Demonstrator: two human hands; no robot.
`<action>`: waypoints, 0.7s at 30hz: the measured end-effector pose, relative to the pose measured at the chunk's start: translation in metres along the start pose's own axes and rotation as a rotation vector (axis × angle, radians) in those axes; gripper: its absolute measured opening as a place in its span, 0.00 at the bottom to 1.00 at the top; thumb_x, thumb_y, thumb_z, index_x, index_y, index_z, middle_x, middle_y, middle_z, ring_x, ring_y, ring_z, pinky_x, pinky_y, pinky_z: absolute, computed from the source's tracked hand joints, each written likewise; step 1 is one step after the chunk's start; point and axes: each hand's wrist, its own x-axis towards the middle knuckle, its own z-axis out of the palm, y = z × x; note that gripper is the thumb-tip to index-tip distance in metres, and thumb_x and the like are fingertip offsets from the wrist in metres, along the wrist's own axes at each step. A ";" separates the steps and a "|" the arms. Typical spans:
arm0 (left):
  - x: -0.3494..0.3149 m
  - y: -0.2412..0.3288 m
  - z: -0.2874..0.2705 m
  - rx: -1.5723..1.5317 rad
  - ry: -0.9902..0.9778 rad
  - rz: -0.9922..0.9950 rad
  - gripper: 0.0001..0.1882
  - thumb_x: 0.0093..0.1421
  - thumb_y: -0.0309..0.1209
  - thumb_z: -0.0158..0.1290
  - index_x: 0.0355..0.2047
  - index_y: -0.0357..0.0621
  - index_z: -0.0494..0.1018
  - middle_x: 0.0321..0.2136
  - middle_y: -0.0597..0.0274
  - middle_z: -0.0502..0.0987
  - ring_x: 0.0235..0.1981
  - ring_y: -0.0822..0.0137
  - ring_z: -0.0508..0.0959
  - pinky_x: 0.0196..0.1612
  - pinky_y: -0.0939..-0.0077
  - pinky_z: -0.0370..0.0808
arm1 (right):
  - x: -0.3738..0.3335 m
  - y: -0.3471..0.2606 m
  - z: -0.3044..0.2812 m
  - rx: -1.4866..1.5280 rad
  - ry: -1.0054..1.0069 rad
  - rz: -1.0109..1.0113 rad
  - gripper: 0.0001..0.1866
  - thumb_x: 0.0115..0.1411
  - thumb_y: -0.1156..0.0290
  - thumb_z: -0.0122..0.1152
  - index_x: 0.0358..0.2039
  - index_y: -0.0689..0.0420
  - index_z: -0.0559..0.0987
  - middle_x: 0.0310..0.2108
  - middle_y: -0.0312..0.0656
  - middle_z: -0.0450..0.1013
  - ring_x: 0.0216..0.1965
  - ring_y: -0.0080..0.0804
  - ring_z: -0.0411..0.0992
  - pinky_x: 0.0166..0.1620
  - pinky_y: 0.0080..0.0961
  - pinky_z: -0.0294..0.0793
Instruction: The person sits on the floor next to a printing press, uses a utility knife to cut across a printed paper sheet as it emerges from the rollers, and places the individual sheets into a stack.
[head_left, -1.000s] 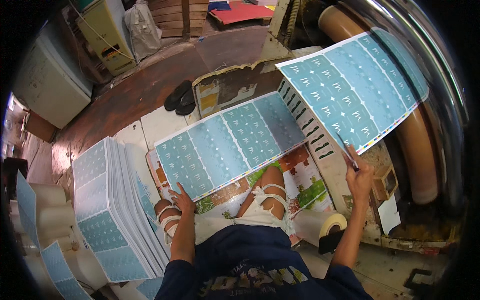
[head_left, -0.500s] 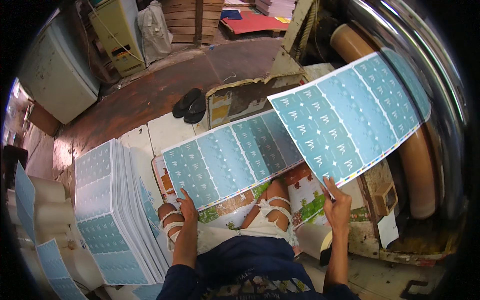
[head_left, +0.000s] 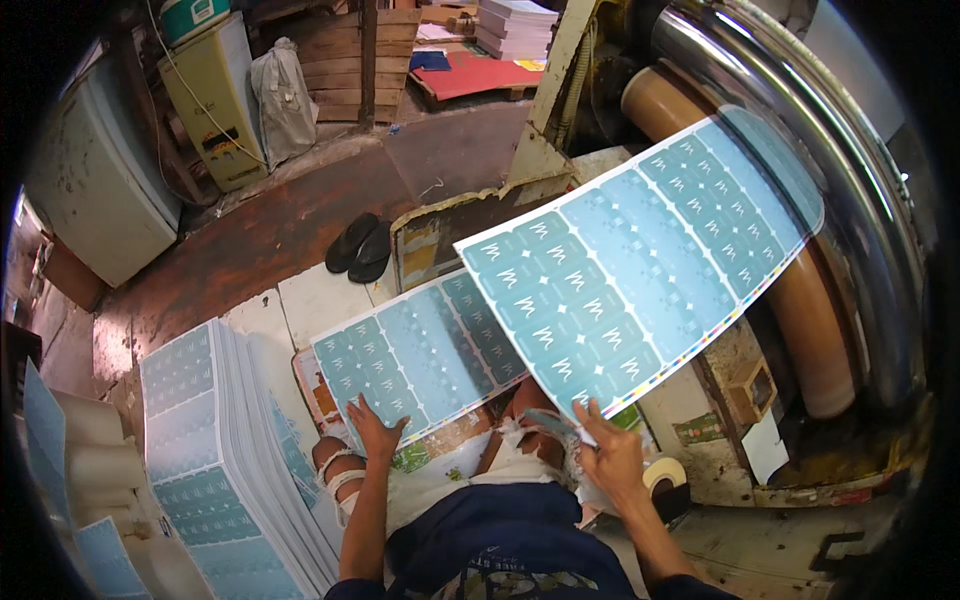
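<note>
A printed sheet (head_left: 620, 270) in teal and light blue slopes down from the rollers at the right, its far end still against them. Its near corner is pinched by my right hand (head_left: 612, 455), fingers closed. Partly beneath it lies another printed sheet (head_left: 400, 350), resting low in front of my knees. My left hand (head_left: 377, 432) rests at this lower sheet's near left corner, fingers and thumb spread. To the left stands a tall stack of similar sheets (head_left: 205, 450).
Shiny metal and brown rollers (head_left: 800, 330) of a machine fill the right side. Black sandals (head_left: 360, 248) sit on the floor ahead. A small wooden box (head_left: 752, 390) is below the rollers, near a tape roll (head_left: 663, 473). Farther back are a white sack (head_left: 285, 100) and a red board (head_left: 480, 78).
My right hand has drawn the upper sheet left and toward me, farther out from the rollers. My left hand's fingers have spread at the lower sheet's corner. The view has shifted slightly.
</note>
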 end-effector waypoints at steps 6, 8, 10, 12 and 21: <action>-0.028 0.180 -0.005 -1.126 -0.751 -0.049 0.39 0.57 0.43 0.63 0.61 0.34 0.59 0.54 0.48 0.69 0.54 0.55 0.71 0.56 0.59 0.71 | 0.000 0.009 -0.010 -0.061 -0.085 -0.133 0.33 0.46 0.73 0.58 0.57 0.55 0.73 0.48 0.63 0.73 0.24 0.45 0.78 0.30 0.37 0.79; -0.045 0.243 -0.018 -1.810 -1.001 -0.226 0.28 0.65 0.40 0.55 0.59 0.39 0.62 0.51 0.57 0.72 0.51 0.61 0.73 0.54 0.61 0.73 | 0.004 0.010 -0.013 -0.084 -0.131 -0.126 0.32 0.46 0.71 0.59 0.57 0.56 0.73 0.48 0.62 0.73 0.25 0.45 0.78 0.30 0.38 0.79; -0.050 0.306 -0.046 -1.743 -0.877 -0.272 0.26 0.63 0.35 0.56 0.58 0.38 0.63 0.49 0.55 0.72 0.49 0.62 0.74 0.50 0.62 0.76 | 0.010 0.011 -0.016 -0.109 -0.170 -0.107 0.32 0.47 0.70 0.61 0.56 0.56 0.72 0.48 0.62 0.73 0.25 0.45 0.78 0.31 0.38 0.79; -0.052 0.331 -0.048 -1.482 -0.849 -0.285 0.26 0.62 0.32 0.57 0.57 0.37 0.63 0.48 0.53 0.73 0.47 0.61 0.76 0.48 0.62 0.78 | 0.012 0.015 -0.025 -0.134 -0.308 -0.126 0.27 0.50 0.69 0.61 0.54 0.52 0.76 0.48 0.56 0.75 0.30 0.46 0.79 0.35 0.38 0.79; -0.070 0.285 -0.046 -1.323 -0.543 -0.239 0.28 0.58 0.24 0.60 0.56 0.34 0.62 0.45 0.50 0.75 0.42 0.61 0.78 0.44 0.66 0.79 | 0.060 0.097 -0.134 0.765 -0.376 0.272 0.17 0.62 0.65 0.62 0.49 0.57 0.79 0.25 0.36 0.77 0.23 0.18 0.74 0.24 0.19 0.74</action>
